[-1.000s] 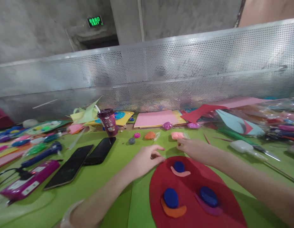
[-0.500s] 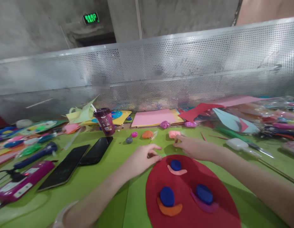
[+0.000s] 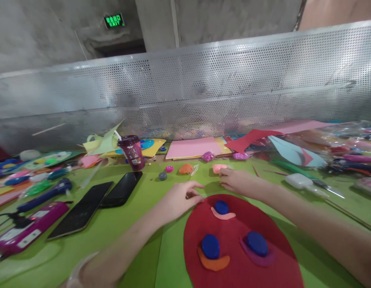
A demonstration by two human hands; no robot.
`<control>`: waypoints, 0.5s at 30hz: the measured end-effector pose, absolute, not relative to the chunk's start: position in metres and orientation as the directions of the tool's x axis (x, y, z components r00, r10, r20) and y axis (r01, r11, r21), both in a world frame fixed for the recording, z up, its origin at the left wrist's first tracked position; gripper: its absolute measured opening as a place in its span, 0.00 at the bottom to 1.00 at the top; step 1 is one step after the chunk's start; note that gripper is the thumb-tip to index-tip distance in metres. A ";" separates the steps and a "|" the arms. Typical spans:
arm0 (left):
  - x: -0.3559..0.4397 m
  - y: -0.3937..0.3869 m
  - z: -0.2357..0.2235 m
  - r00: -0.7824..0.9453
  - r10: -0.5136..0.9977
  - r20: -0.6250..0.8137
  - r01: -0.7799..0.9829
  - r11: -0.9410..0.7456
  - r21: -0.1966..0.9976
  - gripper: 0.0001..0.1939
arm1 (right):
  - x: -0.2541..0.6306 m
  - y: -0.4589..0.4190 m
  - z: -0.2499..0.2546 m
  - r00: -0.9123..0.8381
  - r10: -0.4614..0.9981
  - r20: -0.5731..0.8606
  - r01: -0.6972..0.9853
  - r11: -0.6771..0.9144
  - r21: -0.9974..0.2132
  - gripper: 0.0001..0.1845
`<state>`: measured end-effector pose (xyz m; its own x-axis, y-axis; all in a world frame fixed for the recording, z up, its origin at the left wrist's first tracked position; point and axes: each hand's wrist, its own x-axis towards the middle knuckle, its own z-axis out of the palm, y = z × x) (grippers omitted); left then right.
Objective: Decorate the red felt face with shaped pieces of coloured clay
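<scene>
Red paper sheet [image 3: 233, 236] with a rounded edge is front and centre, lying flat right below the hands. It's got three blue discs [image 3: 210, 247] on it, each with a curved strip hugging its near side: pink [image 3: 223, 216], orange [image 3: 214, 263] and purple [image 3: 260, 258].

Step in hand, I'd guess, is the reach to the soft-looking pink lump [image 3: 218, 168] just past the sheet. The right hand [image 3: 242, 183] is right up against it with bent fingers, but can't tell if they're pinching any. Taking some would call for a light pinch, imo, since it probably squashes easily. Left hand [image 3: 178, 200] has thumb and index finger apart with nothing between them, thumb tip by the sheet's edge; can't tell if it's touching.

Orange lump [image 3: 184, 169] sits near the pink one. All this is on a green-covered worktop [image 3: 128, 224], pretty cluttered: two phones [image 3: 80, 210], a purple power strip [image 3: 32, 230] and a lidded cup [image 3: 133, 154] on the left, light blue paper [image 3: 293, 150] on the right.

Perforated metal screen [image 3: 173, 86] runs behind, then bare concrete wall [image 3: 53, 40] and a lit exit sign [image 3: 114, 21].
</scene>
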<state>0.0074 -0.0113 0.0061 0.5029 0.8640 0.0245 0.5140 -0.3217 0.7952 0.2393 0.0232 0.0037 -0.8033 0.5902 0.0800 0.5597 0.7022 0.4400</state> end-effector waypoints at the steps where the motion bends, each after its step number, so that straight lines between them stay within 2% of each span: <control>1: 0.007 -0.011 0.006 0.504 0.863 0.024 0.512 -0.321 0.796 0.16 | 0.239 0.023 0.003 -0.812 0.581 0.059 0.542 0.712 0.446 0.13; 7: 0.006 -0.009 0.002 0.515 0.856 0.038 0.500 -0.336 0.798 0.16 | 0.237 0.023 0.004 -0.815 0.574 0.071 0.552 0.735 0.394 0.10; 12: 0.006 -0.007 0.000 0.519 0.853 0.054 0.480 -0.343 0.807 0.18 | 0.232 0.014 0.016 -0.759 0.619 0.202 0.651 0.726 0.223 0.10; 15: 0.007 -0.008 0.000 0.513 0.857 0.051 0.489 -0.340 0.804 0.18 | 0.225 0.002 0.026 -0.759 0.606 0.236 0.642 0.757 0.123 0.08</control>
<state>0.0067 -0.0080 0.0004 0.5126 0.8571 0.0508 0.4886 -0.3399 0.8036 0.2253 0.0025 0.0255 -0.7594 0.6063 0.2360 0.6422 0.7566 0.1229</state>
